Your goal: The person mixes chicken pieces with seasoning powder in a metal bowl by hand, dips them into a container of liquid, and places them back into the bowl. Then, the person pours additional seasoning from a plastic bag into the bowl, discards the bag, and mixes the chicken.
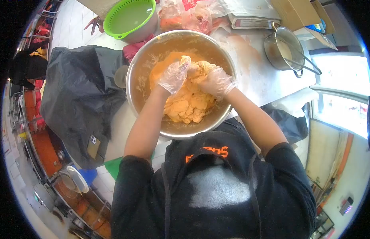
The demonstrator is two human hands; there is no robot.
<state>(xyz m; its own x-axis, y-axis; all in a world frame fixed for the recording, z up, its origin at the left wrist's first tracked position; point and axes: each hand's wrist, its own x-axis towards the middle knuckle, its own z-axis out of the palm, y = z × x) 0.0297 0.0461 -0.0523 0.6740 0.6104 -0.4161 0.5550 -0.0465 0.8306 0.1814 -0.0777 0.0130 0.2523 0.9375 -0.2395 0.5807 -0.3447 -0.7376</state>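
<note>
I see the right hand curled round a lump, left hand beside it, grip unclear, most mix lying bodyward.

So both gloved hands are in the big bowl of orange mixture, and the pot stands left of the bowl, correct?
Wrong side: the head view shows the pot right of the bowl. The gloved left hand and right hand are in it with the orange mixture.
</note>
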